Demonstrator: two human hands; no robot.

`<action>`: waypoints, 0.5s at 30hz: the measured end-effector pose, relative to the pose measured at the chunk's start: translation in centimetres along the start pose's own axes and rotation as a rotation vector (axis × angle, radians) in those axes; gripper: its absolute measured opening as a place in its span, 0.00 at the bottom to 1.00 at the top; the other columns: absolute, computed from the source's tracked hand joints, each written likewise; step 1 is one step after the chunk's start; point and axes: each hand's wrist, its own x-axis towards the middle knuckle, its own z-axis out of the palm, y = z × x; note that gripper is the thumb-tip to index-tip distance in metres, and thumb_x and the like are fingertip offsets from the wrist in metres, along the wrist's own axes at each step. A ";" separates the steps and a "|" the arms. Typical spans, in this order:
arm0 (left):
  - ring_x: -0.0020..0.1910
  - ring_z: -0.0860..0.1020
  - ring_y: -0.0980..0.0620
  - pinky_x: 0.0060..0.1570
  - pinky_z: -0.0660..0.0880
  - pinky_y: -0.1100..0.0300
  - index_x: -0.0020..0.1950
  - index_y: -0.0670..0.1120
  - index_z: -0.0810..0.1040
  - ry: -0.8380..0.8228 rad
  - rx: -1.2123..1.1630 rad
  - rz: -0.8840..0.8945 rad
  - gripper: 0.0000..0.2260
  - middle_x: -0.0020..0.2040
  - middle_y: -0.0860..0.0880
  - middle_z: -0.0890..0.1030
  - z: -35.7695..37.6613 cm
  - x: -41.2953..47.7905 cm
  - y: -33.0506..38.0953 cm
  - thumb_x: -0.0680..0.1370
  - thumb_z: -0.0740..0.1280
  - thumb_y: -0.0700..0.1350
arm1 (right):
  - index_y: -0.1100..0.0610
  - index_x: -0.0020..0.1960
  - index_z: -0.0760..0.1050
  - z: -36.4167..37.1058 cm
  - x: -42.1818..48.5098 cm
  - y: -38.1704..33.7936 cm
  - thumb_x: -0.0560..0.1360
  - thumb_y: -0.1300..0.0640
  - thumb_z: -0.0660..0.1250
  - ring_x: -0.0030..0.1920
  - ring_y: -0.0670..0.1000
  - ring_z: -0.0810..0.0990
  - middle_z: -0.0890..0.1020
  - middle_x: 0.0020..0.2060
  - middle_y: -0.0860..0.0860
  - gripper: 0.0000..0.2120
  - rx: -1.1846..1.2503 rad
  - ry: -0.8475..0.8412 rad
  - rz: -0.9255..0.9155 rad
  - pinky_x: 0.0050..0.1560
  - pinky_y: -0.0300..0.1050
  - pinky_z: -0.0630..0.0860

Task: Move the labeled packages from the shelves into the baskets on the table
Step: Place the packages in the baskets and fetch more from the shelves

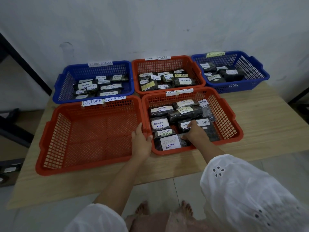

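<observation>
Five mesh baskets tagged "RETURN OVERDUE" stand on a wooden table (267, 114). The front left orange basket (55, 139) holds nothing. The front right orange basket (229, 118) is filled with dark packages bearing white "RETURN" labels. My left hand (141, 142) pinches the touching rims of these two baskets, fingers inside the left one and thumb on the right one. My right hand (194, 133) reaches into the right basket, its fingers curled down onto the right end of the front package (169, 142). What lies under its palm is hidden.
At the back stand a blue basket (66, 81), an orange basket (167, 64) and another blue basket (250, 67), all holding labeled packages. A white wall rises right behind them. Dark furniture stands at the left and right edges. My bare feet (167, 210) are on tiled floor.
</observation>
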 end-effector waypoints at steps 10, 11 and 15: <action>0.70 0.63 0.46 0.68 0.61 0.55 0.77 0.47 0.55 -0.001 -0.008 0.002 0.29 0.72 0.43 0.61 0.0 0.1 -0.1 0.79 0.64 0.40 | 0.56 0.64 0.58 0.9 -0.3 -0.2 0.75 0.54 0.67 0.54 0.59 0.78 0.79 0.55 0.59 0.23 -0.178 0.094 -0.038 0.46 0.51 0.72; 0.70 0.63 0.46 0.68 0.62 0.55 0.77 0.47 0.55 -0.002 -0.013 0.000 0.29 0.72 0.43 0.61 -0.1 0.1 -0.1 0.79 0.64 0.40 | 0.56 0.62 0.59 0.8 -0.2 -0.2 0.75 0.53 0.68 0.54 0.59 0.78 0.78 0.55 0.58 0.23 -0.139 0.080 -0.042 0.47 0.52 0.73; 0.70 0.64 0.46 0.66 0.62 0.57 0.76 0.47 0.56 -0.010 -0.028 -0.001 0.29 0.71 0.43 0.61 -0.1 0.3 -0.1 0.78 0.64 0.39 | 0.53 0.60 0.66 0.4 0.1 0.0 0.68 0.49 0.75 0.63 0.60 0.70 0.69 0.62 0.57 0.27 -0.012 0.086 -0.009 0.54 0.55 0.73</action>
